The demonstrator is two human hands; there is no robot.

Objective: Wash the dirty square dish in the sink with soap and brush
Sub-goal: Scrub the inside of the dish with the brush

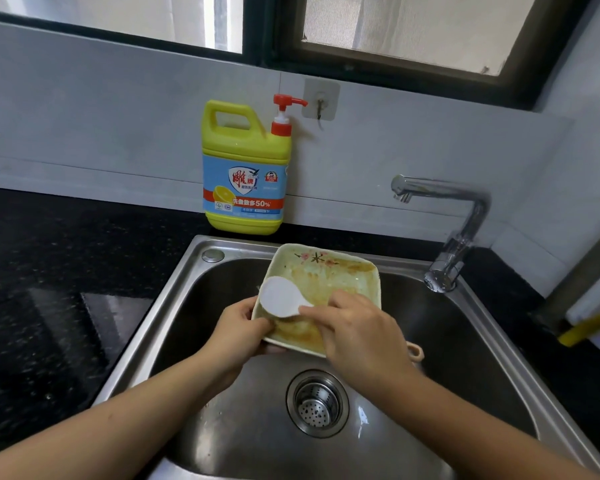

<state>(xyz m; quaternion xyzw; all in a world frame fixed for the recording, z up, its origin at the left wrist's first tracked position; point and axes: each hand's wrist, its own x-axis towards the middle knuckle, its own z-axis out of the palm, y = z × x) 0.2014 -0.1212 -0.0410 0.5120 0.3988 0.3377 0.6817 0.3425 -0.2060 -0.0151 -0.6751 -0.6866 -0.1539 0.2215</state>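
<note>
Steel sink (160,327) in a black bench (49,289): over its basin the square dish (340,275) tilts, soiled face toward the person, with no long axis. Left grip (236,327) pinches its near-left rim; right grip (361,334) holds the white brush (279,301) on it, head pointing left. Scrubbing seems underway; next, strokes toward the stained far rim

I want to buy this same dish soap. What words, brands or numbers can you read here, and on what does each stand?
"雕牌": red brand characters in the shield on the label of the yellow detergent bottle.
"洗盘数多50%": white print on the label's red band.
Small print under the brand, the badge beside it and the strip below the band: too blurred to read.
Square dish and brush: no text, and the dish has only a flower pattern.
</note>
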